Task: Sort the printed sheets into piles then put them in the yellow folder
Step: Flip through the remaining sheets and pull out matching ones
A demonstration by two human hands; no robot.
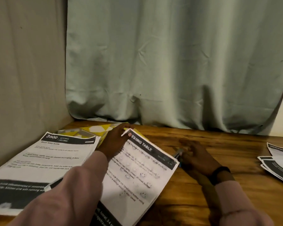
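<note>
My left hand (115, 141) grips the top corner of a stack of printed sheets (137, 173) headed "DRESSING TABLE", which lies tilted on the wooden table (219, 160). Left of it lies a pile of sheets (47, 160) headed "3800 KITCHEN". The yellow-and-white patterned folder (95, 130) lies behind both piles, partly hidden by them. My right hand (196, 156), blurred, rests on the table right of the stack, its fingers curled by a small bluish thing (178, 153) at the stack's edge. I cannot tell if it holds that thing.
Another spread of printed sheets (278, 162) lies at the table's right edge. A pale green curtain (170, 62) hangs behind the table and a beige wall (23, 62) closes the left side. Bare wood shows between my right hand and the right-hand sheets.
</note>
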